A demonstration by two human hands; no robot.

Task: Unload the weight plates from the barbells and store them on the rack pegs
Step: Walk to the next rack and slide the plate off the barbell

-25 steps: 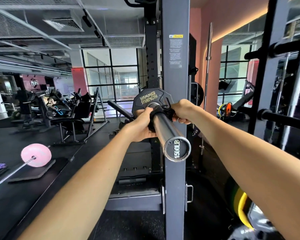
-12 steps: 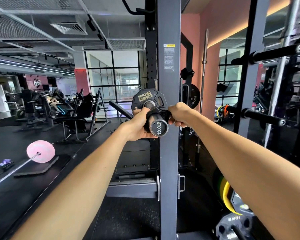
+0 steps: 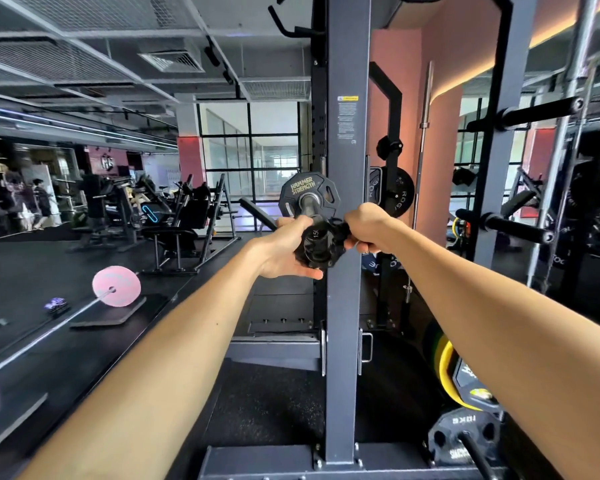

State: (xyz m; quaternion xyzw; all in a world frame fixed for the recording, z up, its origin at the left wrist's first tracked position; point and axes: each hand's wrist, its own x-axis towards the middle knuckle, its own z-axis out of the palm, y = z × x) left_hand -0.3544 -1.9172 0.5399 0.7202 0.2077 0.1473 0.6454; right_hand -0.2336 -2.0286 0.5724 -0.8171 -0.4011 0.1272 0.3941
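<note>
I count two bare hands, my left hand (image 3: 284,249) and my right hand (image 3: 366,225), both closed on one black clamp collar (image 3: 321,244) at the sleeve end. One black Hammer Strength plate (image 3: 307,199) sits on that bar. On the floor barbell I see two pale pink round plates (image 3: 116,286). Two black rubber-sleeved rack pegs (image 3: 513,228) stick out at right, and one bare steel bar (image 3: 421,161) stands upright against the pink wall.

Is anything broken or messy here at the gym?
Nothing looks broken or spilled. Both hands, left hand and right hand, hold the black collar at the barbell's end, with the black plate on the bar behind it. The pink plate barbell lies on the floor.
</note>
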